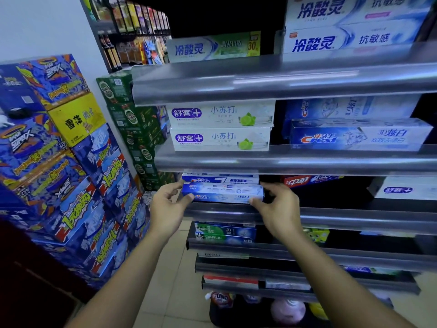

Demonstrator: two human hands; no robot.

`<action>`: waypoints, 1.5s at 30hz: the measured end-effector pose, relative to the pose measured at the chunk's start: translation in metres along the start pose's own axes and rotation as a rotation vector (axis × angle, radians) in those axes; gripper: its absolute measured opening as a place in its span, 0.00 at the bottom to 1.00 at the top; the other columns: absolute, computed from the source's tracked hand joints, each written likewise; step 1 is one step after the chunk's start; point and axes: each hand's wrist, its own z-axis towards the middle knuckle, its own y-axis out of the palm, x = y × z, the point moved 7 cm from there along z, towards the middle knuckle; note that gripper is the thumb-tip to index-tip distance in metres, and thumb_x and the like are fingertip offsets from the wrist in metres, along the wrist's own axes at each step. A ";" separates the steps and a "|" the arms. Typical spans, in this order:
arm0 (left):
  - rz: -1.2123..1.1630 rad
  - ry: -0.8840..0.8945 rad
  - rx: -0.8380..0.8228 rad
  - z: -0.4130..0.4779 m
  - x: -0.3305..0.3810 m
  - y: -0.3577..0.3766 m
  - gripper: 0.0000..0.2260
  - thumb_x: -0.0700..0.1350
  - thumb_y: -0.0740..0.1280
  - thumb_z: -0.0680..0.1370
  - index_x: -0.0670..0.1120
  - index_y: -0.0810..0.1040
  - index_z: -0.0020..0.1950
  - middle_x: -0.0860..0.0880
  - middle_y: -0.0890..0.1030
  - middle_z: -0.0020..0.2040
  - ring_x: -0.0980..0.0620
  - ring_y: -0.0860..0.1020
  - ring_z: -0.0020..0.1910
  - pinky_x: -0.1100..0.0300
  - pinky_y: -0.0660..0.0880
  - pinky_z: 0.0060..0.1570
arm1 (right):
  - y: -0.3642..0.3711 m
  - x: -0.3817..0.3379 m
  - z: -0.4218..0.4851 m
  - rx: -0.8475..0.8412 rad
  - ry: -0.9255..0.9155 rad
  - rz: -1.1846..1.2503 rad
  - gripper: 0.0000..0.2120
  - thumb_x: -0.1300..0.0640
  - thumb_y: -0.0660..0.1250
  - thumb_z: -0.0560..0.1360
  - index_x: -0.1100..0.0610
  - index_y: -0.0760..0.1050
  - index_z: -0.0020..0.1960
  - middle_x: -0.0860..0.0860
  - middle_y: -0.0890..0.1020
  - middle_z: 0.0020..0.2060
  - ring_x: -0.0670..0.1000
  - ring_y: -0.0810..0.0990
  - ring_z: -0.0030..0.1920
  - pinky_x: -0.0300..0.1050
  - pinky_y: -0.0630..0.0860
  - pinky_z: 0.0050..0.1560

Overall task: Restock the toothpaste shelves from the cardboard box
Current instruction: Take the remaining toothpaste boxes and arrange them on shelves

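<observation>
Centre of frame, at the third shelf (pixel 343 217) down: blue Crest toothpaste carton (pixel 223 192), long axis level along the shelf lip. Left hand (pixel 168 204) pinches its left end and right hand (pixel 279 207) its right end, equally near. The slot lies straight behind.

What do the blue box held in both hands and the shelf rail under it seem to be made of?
Blue box: thin printed cardboard, lightly glossy; its edges are sharp folds. Shelf rail: smooth grey metal or glossy plastic, I cannot tell which; long bright streaks run along it.
</observation>
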 end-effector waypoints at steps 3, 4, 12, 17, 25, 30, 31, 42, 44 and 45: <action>0.153 -0.010 -0.024 0.005 -0.012 0.003 0.15 0.45 0.79 0.73 0.52 0.81 0.58 0.52 0.81 0.58 0.51 0.79 0.60 0.52 0.76 0.59 | 0.013 0.002 0.004 -0.093 0.018 -0.083 0.23 0.54 0.77 0.73 0.56 0.79 0.67 0.52 0.86 0.54 0.48 0.82 0.43 0.48 0.82 0.51; 0.153 -0.016 -0.029 0.006 -0.015 0.003 0.15 0.46 0.79 0.73 0.55 0.80 0.57 0.54 0.81 0.56 0.52 0.79 0.58 0.54 0.75 0.55 | 0.014 0.003 0.006 -0.115 0.021 -0.089 0.23 0.55 0.77 0.73 0.55 0.79 0.67 0.49 0.86 0.51 0.45 0.82 0.40 0.47 0.82 0.48; -0.015 -0.027 -0.240 0.022 -0.014 0.012 0.36 0.33 0.76 0.74 0.48 0.67 0.79 0.60 0.79 0.61 0.60 0.82 0.58 0.68 0.79 0.52 | 0.007 0.011 0.031 -0.257 0.166 0.020 0.37 0.57 0.83 0.67 0.56 0.73 0.73 0.51 0.82 0.62 0.54 0.84 0.55 0.52 0.79 0.62; 0.039 -0.021 -0.239 0.031 -0.011 0.010 0.31 0.33 0.73 0.77 0.40 0.67 0.78 0.46 0.75 0.72 0.49 0.74 0.72 0.58 0.73 0.68 | 0.020 0.003 0.036 -0.246 0.156 0.036 0.28 0.59 0.82 0.68 0.56 0.80 0.66 0.50 0.84 0.58 0.50 0.82 0.54 0.45 0.79 0.57; 0.050 -0.038 -0.256 0.035 -0.015 0.008 0.31 0.37 0.74 0.78 0.41 0.67 0.79 0.46 0.76 0.72 0.54 0.76 0.67 0.55 0.72 0.70 | 0.019 -0.011 0.033 -0.259 0.138 0.000 0.25 0.57 0.81 0.69 0.57 0.80 0.65 0.50 0.84 0.60 0.51 0.81 0.61 0.41 0.74 0.60; 0.043 0.104 0.041 -0.012 -0.025 -0.013 0.18 0.45 0.74 0.79 0.52 0.77 0.67 0.51 0.81 0.59 0.52 0.81 0.59 0.52 0.78 0.63 | -0.022 -0.014 -0.013 -0.164 0.008 -0.059 0.23 0.55 0.76 0.74 0.56 0.78 0.68 0.54 0.85 0.58 0.53 0.84 0.53 0.50 0.80 0.60; 0.074 0.183 0.082 -0.029 -0.027 -0.015 0.14 0.46 0.73 0.79 0.55 0.78 0.64 0.50 0.82 0.57 0.51 0.81 0.57 0.55 0.78 0.61 | -0.034 -0.006 -0.026 -0.141 -0.005 -0.048 0.21 0.56 0.75 0.75 0.56 0.80 0.67 0.55 0.85 0.55 0.52 0.84 0.52 0.51 0.81 0.58; 0.412 0.045 -0.157 -0.266 -0.132 0.112 0.13 0.46 0.70 0.75 0.44 0.81 0.57 0.49 0.81 0.52 0.47 0.78 0.51 0.53 0.75 0.54 | -0.116 0.250 -0.144 -0.254 0.377 0.006 0.10 0.63 0.72 0.76 0.57 0.84 0.57 0.44 0.85 0.44 0.42 0.84 0.45 0.43 0.81 0.51; 0.379 -0.114 -0.249 -0.314 -0.163 0.158 0.11 0.46 0.71 0.74 0.48 0.81 0.57 0.54 0.81 0.49 0.52 0.79 0.48 0.61 0.75 0.50 | -0.122 0.317 -0.167 -0.300 0.527 0.015 0.08 0.64 0.72 0.75 0.58 0.84 0.54 0.49 0.86 0.43 0.50 0.85 0.46 0.51 0.82 0.55; 0.359 -0.210 -0.296 -0.337 -0.182 0.182 0.11 0.43 0.73 0.74 0.50 0.81 0.56 0.55 0.82 0.49 0.52 0.80 0.47 0.64 0.75 0.47 | -0.124 0.350 -0.180 -0.311 0.602 0.023 0.07 0.65 0.72 0.75 0.58 0.84 0.52 0.52 0.87 0.44 0.53 0.85 0.47 0.55 0.81 0.56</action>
